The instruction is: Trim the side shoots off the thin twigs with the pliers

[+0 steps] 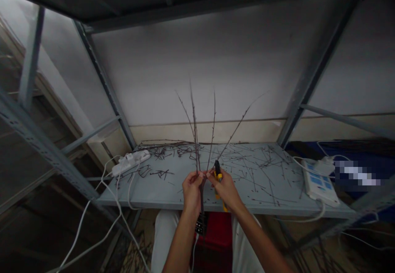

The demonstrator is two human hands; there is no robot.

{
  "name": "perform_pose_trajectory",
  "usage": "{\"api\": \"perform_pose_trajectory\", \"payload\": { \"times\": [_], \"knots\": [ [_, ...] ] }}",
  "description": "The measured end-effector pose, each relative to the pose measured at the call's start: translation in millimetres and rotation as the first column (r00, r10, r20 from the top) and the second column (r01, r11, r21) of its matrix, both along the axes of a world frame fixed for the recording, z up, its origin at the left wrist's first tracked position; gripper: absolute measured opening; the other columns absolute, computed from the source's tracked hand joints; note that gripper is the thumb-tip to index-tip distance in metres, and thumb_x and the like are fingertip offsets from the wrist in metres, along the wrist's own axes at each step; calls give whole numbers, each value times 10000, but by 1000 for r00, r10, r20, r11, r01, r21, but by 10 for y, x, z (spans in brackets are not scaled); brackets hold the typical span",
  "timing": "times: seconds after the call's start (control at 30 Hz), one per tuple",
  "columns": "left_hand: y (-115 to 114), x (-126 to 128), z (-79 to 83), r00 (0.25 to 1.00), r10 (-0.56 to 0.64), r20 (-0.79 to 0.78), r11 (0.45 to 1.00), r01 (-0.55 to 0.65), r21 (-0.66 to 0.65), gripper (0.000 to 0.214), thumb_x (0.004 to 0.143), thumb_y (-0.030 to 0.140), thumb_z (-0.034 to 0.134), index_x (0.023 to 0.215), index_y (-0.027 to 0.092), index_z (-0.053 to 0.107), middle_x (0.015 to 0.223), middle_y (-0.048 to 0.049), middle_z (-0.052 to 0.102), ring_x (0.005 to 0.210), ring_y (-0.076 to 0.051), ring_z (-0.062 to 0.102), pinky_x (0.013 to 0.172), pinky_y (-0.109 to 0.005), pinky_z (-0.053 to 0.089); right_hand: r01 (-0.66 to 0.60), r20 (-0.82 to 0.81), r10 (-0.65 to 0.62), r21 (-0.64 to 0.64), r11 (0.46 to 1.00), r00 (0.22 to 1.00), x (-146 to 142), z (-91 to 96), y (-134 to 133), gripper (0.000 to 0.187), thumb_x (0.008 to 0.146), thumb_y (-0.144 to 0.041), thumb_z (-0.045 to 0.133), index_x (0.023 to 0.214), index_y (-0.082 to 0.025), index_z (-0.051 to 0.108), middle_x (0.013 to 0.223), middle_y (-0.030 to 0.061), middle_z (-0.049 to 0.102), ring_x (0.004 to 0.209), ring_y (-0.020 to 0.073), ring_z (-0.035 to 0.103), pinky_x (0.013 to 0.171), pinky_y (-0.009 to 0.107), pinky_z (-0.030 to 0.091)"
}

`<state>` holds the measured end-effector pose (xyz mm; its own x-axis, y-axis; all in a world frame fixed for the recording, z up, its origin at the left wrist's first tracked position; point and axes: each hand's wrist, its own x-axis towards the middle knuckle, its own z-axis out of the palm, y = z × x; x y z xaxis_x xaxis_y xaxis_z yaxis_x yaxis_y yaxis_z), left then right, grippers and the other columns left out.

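The left hand (192, 191) has a closed grip around a bundle of thin, bare twigs (196, 141), dark and woody with tiny knobbly buds along their length. The stems fan upward from the fist in slender, slightly curving lines, and their lower ends poke out below it. The right hand (226, 189) sits just beside the left, its grip closed on a pair of pruning snips (218, 181) with yellow handles and a black tip pointing up close to the twigs. Below the hands, white trousers (164, 236) and a red object (216, 234) show, with a small dark patterned piece (201, 223) beneath the stems; what that piece is cannot be told.

Just ahead lies a grey painted steel shelf (173, 199), littered with short, brittle twig clippings (256, 178) in a scatter of thin dark lines. A white power strip (131, 162) rests at its left end and a white-and-blue power strip (318, 182) sits at its right, with smooth white cables (89, 211) looping down. Perforated steel uprights (106, 84) frame a pale, flat back panel (185, 59), under the dark underside of an upper shelf (185, 1).
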<state>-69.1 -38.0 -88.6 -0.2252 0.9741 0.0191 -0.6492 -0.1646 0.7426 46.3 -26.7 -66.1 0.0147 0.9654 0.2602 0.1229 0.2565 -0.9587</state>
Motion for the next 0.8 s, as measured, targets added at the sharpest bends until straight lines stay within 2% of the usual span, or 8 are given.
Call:
{"api": "perform_pose_trajectory", "payload": {
  "times": [0.17,0.37,0.6,0.8],
  "knots": [
    [31,-18,-29,1000,16,-22,1000,-17,-14,276,661,270,886,826,136,710,888,-91,782,882,-242,740,872,-385,551,28,21,-29,11,1000,999,1,-9,3,231,813,-407,630,847,-181,657,814,64,707,770,229,648,718,335,514],
    [9,10,-44,1000,-17,-14,1000,17,-20,270,678,266,868,854,145,702,927,-103,789,914,-258,745,888,-398,552,18,-6,-18,29,999,1000,-20,-6,32,225,788,-383,655,900,-192,698,942,69,752,893,237,680,859,354,517],
    [-40,87,-81,1000,7,-23,1000,-7,-21,259,687,242,847,889,141,720,990,-114,792,964,-246,736,934,-362,521,55,-69,-55,0,999,996,-71,-50,120,234,748,-396,716,827,-195,627,826,48,719,759,210,660,738,324,528],
    [-71,162,-138,998,63,2,998,-63,-32,235,716,246,825,890,147,702,995,-104,775,969,-241,724,897,-370,554,58,-150,-68,-69,996,986,-80,-84,97,462,728,-401,762,1104,-161,638,850,52,723,760,228,687,700,346,557]
  ]
}}
